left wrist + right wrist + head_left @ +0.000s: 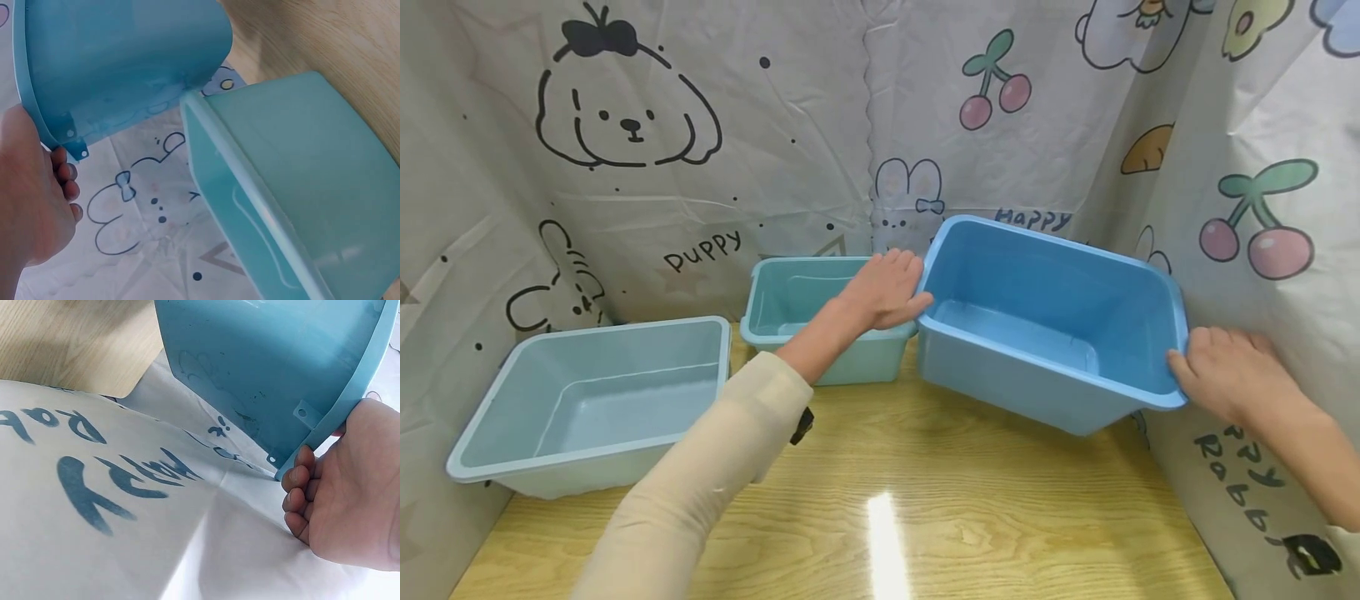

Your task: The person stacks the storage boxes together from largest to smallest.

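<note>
A large blue plastic bin [1030, 354], with nothing inside, is tilted at the right of the table in the head view. My left hand [887, 290] grips its left end by the rim, thumb over the edge; in the left wrist view the fingers [70, 189] curl under that rim. At the opposite end my right hand [1228, 371] holds the rim, and the right wrist view shows its fingers [299, 478] curled beneath the lip. A smaller green bin [857, 362] stands just left of the blue one, partly hidden behind my left forearm.
A pale blue-green bin [602, 462] sits at the left of the wooden table [820, 517]. Printed white cloth [805, 125] hangs along the back and both sides, close behind the bins and beside my right hand.
</note>
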